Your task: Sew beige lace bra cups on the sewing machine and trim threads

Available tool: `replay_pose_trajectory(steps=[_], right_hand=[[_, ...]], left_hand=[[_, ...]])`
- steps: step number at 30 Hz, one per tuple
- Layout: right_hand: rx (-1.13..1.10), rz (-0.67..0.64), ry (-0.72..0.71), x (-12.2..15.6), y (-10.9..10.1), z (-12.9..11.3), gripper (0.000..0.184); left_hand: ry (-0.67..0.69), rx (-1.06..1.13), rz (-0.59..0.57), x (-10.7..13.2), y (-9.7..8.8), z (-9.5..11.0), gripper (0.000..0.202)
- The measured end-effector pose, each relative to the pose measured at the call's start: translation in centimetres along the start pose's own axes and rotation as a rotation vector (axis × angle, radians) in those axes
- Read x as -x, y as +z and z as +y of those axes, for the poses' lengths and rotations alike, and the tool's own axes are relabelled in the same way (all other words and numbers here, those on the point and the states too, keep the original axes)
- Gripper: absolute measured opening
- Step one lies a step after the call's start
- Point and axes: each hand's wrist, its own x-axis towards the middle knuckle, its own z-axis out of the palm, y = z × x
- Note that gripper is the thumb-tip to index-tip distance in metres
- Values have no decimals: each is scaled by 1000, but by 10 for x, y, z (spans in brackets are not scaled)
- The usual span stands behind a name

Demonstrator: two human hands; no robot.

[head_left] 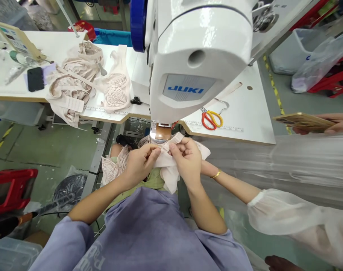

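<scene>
Both my hands pinch a pale pink lace garment piece (pixel 167 165) just below the head of a white JUKI sewing machine (pixel 194 56). My left hand (pixel 140 162) is closed on the fabric's left part, with lace (pixel 112 167) hanging beside it. My right hand (pixel 187 160) is closed on the fabric's right part, fingers curled near the presser foot (pixel 160 133). The fabric edge lies right under the foot.
A pile of lace bra pieces (pixel 84 81) and a black phone (pixel 35 79) lie on the white table (pixel 253 113) at the left; red-and-yellow scissors (pixel 212 118) lie at the right. Another person's sheer-sleeved arm (pixel 273 203) reaches in from the right, another hand holding a gold phone (pixel 304 122).
</scene>
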Motion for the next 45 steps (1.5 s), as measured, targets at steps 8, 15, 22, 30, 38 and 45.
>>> replay_pose_trajectory(steps=[8, 15, 22, 30, 38, 45], right_hand=[[226, -41, -84, -62, -11, 2, 21], [348, -86, -69, -73, -24, 2, 19], [513, -129, -191, -103, -20, 2, 10], [668, -185, -347, -129, -18, 19, 19], [652, -173, -340, -130, -17, 18, 22], [611, -171, -329, -129, -16, 22, 19]], left_hand=[[246, -277, 19, -31, -2, -16, 34], [324, -311, -27, -42, -4, -13, 36], [246, -498, -8, -51, -10, -3, 42], [405, -705, 97, -57, -10, -5, 36], [498, -763, 192, -58, -10, -3, 30], [504, -768, 195, -58, -10, -3, 30]])
